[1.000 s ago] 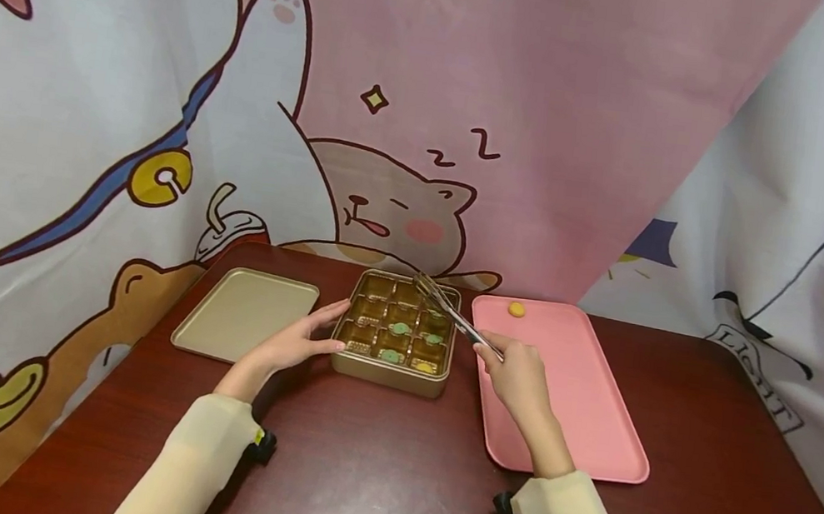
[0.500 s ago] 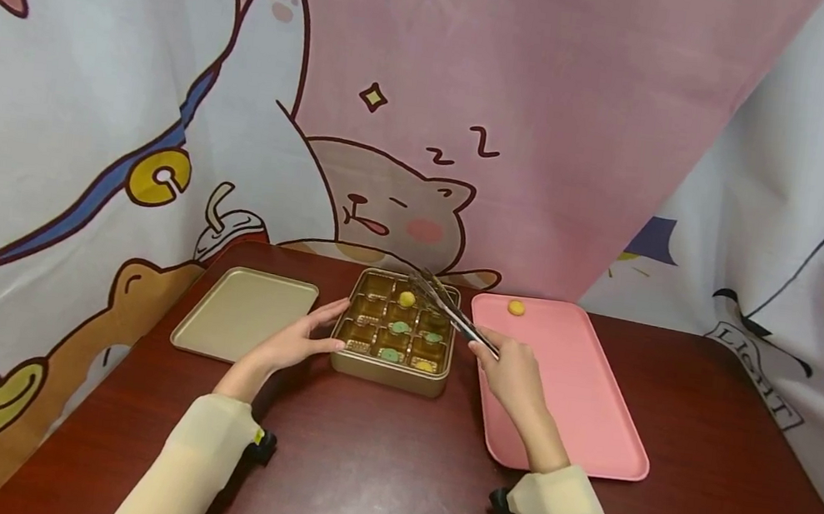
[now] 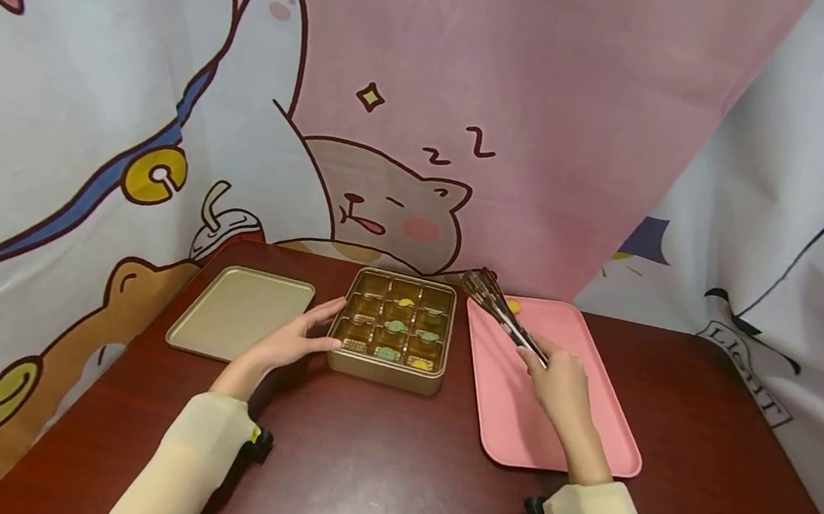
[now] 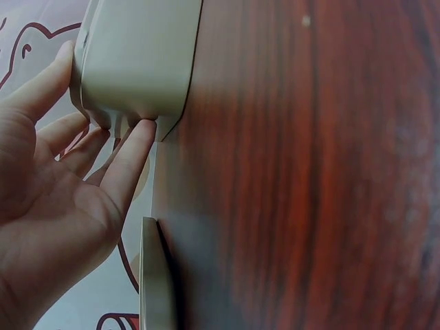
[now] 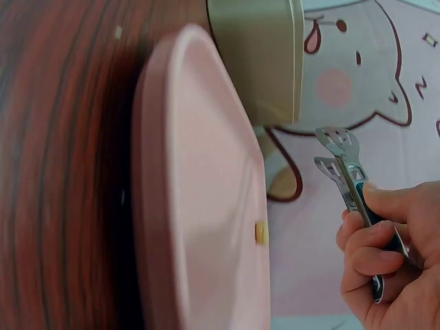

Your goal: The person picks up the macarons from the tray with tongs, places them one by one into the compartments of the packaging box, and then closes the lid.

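Note:
A gold box (image 3: 388,373) with a grid of compartments stands mid-table, several of them holding small green and yellow sweets (image 3: 395,326). My left hand (image 3: 295,339) rests with straight fingers against the box's left side (image 4: 134,62). My right hand (image 3: 559,381) grips metal tongs (image 3: 500,314) over the pink tray (image 3: 516,419); the tong tips (image 5: 335,151) hold nothing. A small yellow sweet (image 3: 514,306) lies at the far end of the tray (image 5: 199,206), just beyond the tong tips; the right wrist view shows that sweet (image 5: 260,232) too.
A gold lid or tray (image 3: 240,312) lies left of the box. The dark wooden table (image 3: 375,463) is backed by a cartoon-printed curtain (image 3: 396,121) on three sides.
My right hand has swung the tongs right, from over the box's far row to above the pink tray. A yellow sweet now sits in the box's far row. The left hand stayed.

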